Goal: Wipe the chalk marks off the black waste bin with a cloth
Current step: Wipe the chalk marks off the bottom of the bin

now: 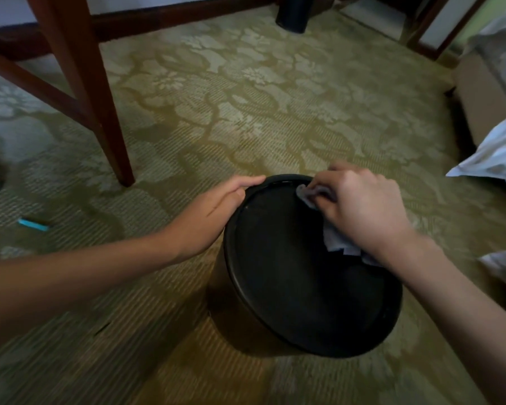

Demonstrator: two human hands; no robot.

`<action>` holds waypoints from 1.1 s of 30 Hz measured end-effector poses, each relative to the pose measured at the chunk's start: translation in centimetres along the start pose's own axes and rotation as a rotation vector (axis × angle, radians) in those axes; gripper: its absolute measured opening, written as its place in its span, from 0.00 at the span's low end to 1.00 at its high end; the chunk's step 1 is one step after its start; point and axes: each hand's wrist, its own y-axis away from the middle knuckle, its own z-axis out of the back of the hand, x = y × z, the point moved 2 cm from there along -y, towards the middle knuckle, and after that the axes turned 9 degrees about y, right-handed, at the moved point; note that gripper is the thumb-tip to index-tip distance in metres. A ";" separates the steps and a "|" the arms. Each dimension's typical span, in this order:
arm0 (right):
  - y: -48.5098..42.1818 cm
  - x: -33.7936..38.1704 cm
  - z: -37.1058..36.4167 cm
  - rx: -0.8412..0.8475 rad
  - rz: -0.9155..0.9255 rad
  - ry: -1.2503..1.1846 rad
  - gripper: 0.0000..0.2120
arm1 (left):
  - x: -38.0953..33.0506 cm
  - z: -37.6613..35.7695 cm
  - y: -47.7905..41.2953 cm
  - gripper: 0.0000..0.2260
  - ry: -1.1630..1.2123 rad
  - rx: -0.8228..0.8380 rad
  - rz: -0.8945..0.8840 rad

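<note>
The black waste bin [298, 287] stands upside down on the carpet, its round flat base facing me. My left hand [216, 211] grips the bin's upper left rim, fingers curled over the edge. My right hand [362, 206] is closed on a grey cloth [333, 238] and presses it onto the upper right part of the base. Most of the cloth is hidden under that hand. I can make out no chalk marks on the dark surface.
A patterned green carpet covers the floor. Dark wooden chair legs [105, 118] rise at the left. A blue chalk stick [33, 225] lies at the left. A second black bin [294, 13] stands at the back. White bedding [491, 159] hangs at the right.
</note>
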 end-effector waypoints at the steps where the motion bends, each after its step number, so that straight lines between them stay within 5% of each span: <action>1: 0.1 1.0 0.1 -0.019 0.016 0.011 0.10 | 0.0 0.0 0.0 0.17 -0.004 -0.002 -0.005; 7: 1.8 6.9 1.5 -0.070 0.371 -0.155 0.07 | -0.1 -0.1 -0.1 0.17 -0.001 0.010 -0.051; 13: -2.0 1.1 0.2 0.001 0.011 0.072 0.09 | -0.2 0.1 0.1 0.17 -0.035 -0.005 -0.009; 21: 5.6 7.5 2.7 0.029 0.384 -0.207 0.06 | -0.5 -0.2 -0.2 0.16 -0.044 0.007 -0.061; 30: 0.8 -0.6 0.3 0.024 -0.004 0.082 0.10 | -0.4 -0.1 -0.4 0.15 -0.003 -0.019 -0.035; 33: 2.0 1.7 0.8 -0.053 0.083 0.115 0.08 | -0.3 -0.1 -0.5 0.18 0.009 -0.012 -0.051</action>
